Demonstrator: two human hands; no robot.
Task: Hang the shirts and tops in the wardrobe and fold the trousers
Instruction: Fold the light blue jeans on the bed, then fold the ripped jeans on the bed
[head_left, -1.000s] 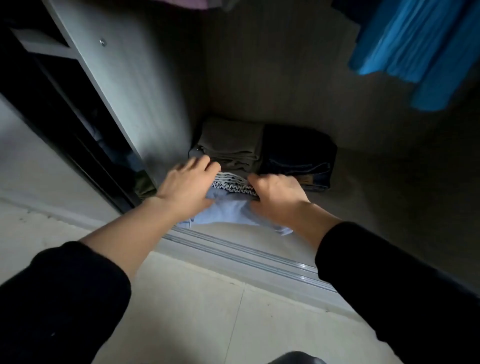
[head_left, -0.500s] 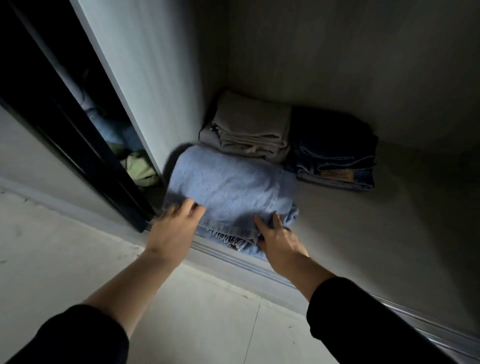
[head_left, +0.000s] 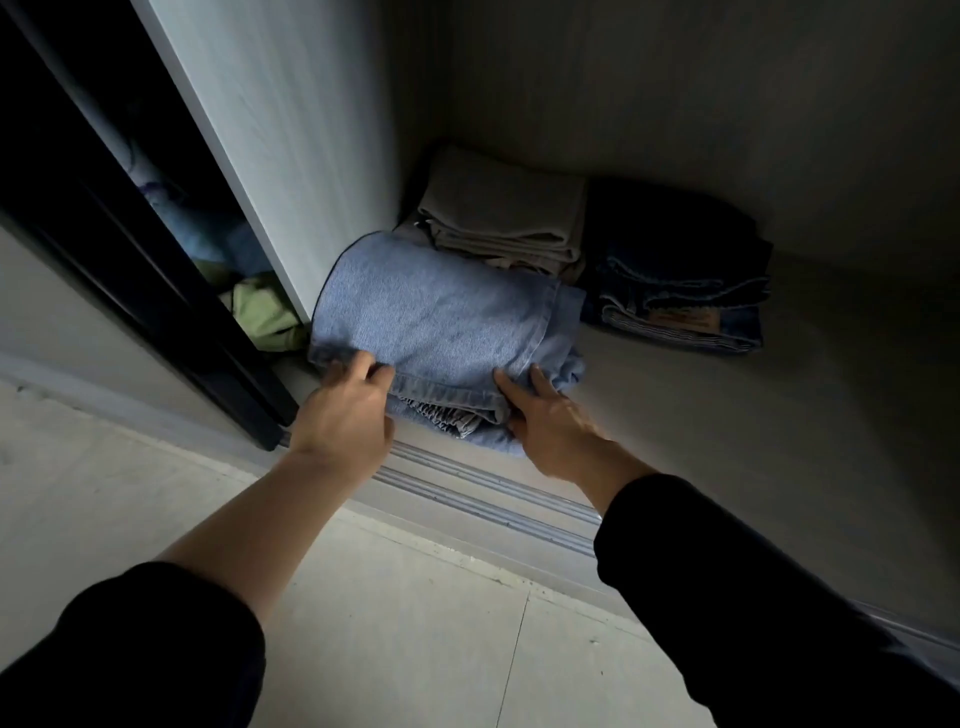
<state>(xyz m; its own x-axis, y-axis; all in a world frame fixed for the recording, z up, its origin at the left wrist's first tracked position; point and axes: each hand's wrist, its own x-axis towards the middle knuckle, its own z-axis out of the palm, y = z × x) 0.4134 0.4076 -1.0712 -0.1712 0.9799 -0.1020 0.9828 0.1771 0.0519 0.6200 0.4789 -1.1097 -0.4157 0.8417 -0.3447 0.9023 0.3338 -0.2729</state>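
Our left hand (head_left: 345, 410) curls round the folded pale denim jeans' (head_left: 441, 312) stitched hem, our right hand (head_left: 550, 423) touches it straight-fingered

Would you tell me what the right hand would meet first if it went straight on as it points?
The folded light-blue jeans, whose near edge the right hand touches.

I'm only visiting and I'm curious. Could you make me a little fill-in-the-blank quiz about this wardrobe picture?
1. The left hand and right hand both touch the ____ blue jeans.
2. Behind those lie folded ____ trousers.
3. The dark jeans lie to the ____ of those trousers.
Missing words: light; beige; right.
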